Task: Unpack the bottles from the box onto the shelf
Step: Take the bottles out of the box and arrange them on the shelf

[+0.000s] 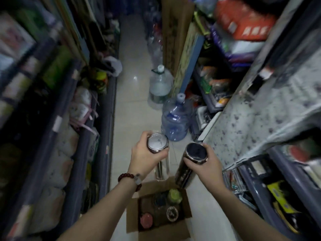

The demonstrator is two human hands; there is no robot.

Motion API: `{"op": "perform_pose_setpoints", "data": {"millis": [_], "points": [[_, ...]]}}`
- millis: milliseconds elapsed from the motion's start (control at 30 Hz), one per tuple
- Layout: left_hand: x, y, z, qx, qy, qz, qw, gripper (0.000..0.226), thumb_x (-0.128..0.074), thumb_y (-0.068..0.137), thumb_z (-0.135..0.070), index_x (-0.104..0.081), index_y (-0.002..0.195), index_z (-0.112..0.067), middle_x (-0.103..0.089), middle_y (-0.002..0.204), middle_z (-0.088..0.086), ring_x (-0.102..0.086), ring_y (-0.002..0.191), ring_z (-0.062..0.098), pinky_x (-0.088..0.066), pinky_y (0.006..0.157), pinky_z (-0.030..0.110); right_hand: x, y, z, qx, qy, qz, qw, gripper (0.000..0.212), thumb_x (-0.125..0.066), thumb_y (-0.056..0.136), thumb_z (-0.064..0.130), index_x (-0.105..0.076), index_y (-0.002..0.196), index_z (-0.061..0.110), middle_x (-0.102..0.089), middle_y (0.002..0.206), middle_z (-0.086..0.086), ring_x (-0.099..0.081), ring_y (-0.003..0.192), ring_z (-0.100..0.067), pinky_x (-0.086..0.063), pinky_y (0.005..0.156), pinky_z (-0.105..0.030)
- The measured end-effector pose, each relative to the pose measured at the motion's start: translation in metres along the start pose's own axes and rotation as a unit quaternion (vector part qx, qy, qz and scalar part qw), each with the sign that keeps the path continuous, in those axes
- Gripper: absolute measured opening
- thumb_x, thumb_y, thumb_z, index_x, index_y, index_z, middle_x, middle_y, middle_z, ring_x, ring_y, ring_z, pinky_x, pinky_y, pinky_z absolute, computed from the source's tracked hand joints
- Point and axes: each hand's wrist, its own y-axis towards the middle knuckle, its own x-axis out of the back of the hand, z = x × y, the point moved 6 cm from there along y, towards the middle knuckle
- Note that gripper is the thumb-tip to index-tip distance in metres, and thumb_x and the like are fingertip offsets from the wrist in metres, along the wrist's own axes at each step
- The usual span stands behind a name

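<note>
An open cardboard box (pixel 186 203) stands on the floor between my arms, with several bottles inside, among them green-capped (pixel 174 195) and pink-capped (pixel 146 220) ones. My left hand (pixel 145 156) grips the top of a clear bottle with a silver lid (pixel 157 142), held upright above the box. My right hand (pixel 207 163) grips a dark bottle with a black lid (pixel 195 152), tilted slightly, above the box's right corner. The shelf (pixel 257 119) covered in patterned paper lies to the right, level with my right hand.
I stand in a narrow shop aisle with tiled floor (pixel 132 94). Two large water jugs (pixel 175 119) (pixel 159 86) stand on the floor ahead by the right shelving. Stocked shelves (pixel 81 129) line the left side; packaged goods fill the right racks.
</note>
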Motion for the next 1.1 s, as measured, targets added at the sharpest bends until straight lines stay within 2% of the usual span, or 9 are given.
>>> {"op": "perform_pose_setpoints", "data": {"millis": [67, 200, 367, 500, 600, 700, 867, 1000, 1100], "points": [[0.003, 0.007, -0.043, -0.026, -0.016, 0.026, 0.999, 0.049, -0.081, 0.06, -0.035, -0.05, 0.097, -0.042, -0.066, 0.092, -0.017, -0.065, 0.088, -0.001, -0.054, 0.079, 0.021, 0.026, 0.003, 0.037, 0.013, 0.018, -0.024, 0.999, 0.046, -0.085, 0.063, 0.019, -0.054, 0.09, 0.039, -0.065, 0.09, 0.018, -0.06, 0.083, 0.013, -0.044, 0.072, -0.007], [0.003, 0.011, -0.124, -0.075, -0.041, 0.075, 0.994, 0.055, -0.079, 0.058, -0.041, -0.053, 0.107, -0.038, -0.067, 0.1, -0.014, -0.065, 0.093, 0.005, -0.056, 0.083, 0.03, 0.084, 0.001, 0.1, 0.032, 0.052, -0.06, 0.996, 0.042, -0.083, 0.067, 0.01, -0.056, 0.096, 0.022, -0.065, 0.088, 0.013, -0.06, 0.077, 0.015, -0.043, 0.069, -0.006], [-0.007, -0.002, -0.229, -0.144, -0.081, 0.112, 0.98, 0.05, -0.081, 0.064, -0.034, -0.055, 0.106, -0.032, -0.066, 0.095, -0.016, -0.064, 0.087, -0.001, -0.053, 0.074, 0.018, 0.167, -0.019, 0.168, 0.057, 0.073, -0.126, 0.988, 0.054, -0.085, 0.066, 0.014, -0.054, 0.11, 0.02, -0.065, 0.096, 0.014, -0.059, 0.08, 0.019, -0.042, 0.07, 0.0], [-0.026, -0.023, -0.312, -0.166, -0.14, 0.164, 0.962, 0.052, -0.082, 0.067, -0.028, -0.052, 0.109, -0.028, -0.066, 0.1, -0.012, -0.064, 0.091, 0.003, -0.052, 0.081, 0.025, 0.239, -0.045, 0.206, 0.057, 0.093, -0.209, 0.972, 0.066, -0.088, 0.06, 0.026, -0.049, 0.113, 0.022, -0.066, 0.1, 0.013, -0.064, 0.092, 0.0, -0.049, 0.084, -0.02], [-0.045, -0.041, -0.37, -0.193, -0.173, 0.197, 0.946, 0.046, -0.081, 0.068, -0.028, -0.055, 0.106, -0.025, -0.068, 0.1, -0.01, -0.064, 0.091, 0.003, -0.05, 0.081, 0.022, 0.294, -0.07, 0.229, 0.07, 0.108, -0.258, 0.958, 0.053, -0.087, 0.062, 0.025, -0.054, 0.103, 0.025, -0.067, 0.098, 0.013, -0.064, 0.087, 0.005, -0.05, 0.082, -0.018], [-0.067, -0.062, -0.423, -0.206, -0.2, 0.228, 0.93, 0.044, -0.082, 0.066, -0.03, -0.061, 0.104, -0.021, -0.071, 0.098, -0.006, -0.067, 0.094, 0.011, -0.053, 0.084, 0.029, 0.347, -0.097, 0.248, 0.082, 0.119, -0.293, 0.945, 0.052, -0.087, 0.061, 0.027, -0.058, 0.104, 0.027, -0.068, 0.103, 0.01, -0.065, 0.096, -0.005, -0.052, 0.087, -0.027], [-0.102, -0.11, -0.509, -0.241, -0.218, 0.284, 0.902, 0.056, -0.082, 0.047, -0.052, -0.064, 0.093, -0.026, -0.074, 0.091, -0.005, -0.07, 0.089, 0.013, -0.056, 0.086, 0.042, 0.432, -0.141, 0.273, 0.113, 0.121, -0.347, 0.923, 0.042, -0.087, 0.062, 0.021, -0.068, 0.1, 0.019, -0.075, 0.097, 0.002, -0.07, 0.093, -0.011, -0.054, 0.083, -0.025], [-0.127, -0.156, -0.571, -0.257, -0.242, 0.352, 0.867, 0.036, -0.082, 0.066, -0.024, -0.067, 0.099, -0.017, -0.076, 0.089, 0.0, -0.072, 0.078, 0.012, -0.057, 0.081, 0.037, 0.487, -0.175, 0.3, 0.149, 0.103, -0.36, 0.915, 0.039, -0.085, 0.065, 0.024, -0.071, 0.101, 0.018, -0.076, 0.098, 0.003, -0.071, 0.095, -0.012, -0.054, 0.088, -0.029], [-0.139, -0.184, -0.607, -0.258, -0.27, 0.387, 0.843, 0.031, -0.079, 0.071, -0.02, -0.067, 0.099, -0.017, -0.075, 0.086, -0.001, -0.07, 0.065, 0.003, -0.056, 0.073, 0.033, 0.525, -0.2, 0.318, 0.166, 0.095, -0.37, 0.909, 0.036, -0.085, 0.067, 0.023, -0.072, 0.099, 0.018, -0.076, 0.095, 0.004, -0.071, 0.092, -0.011, -0.055, 0.082, -0.025]]}}
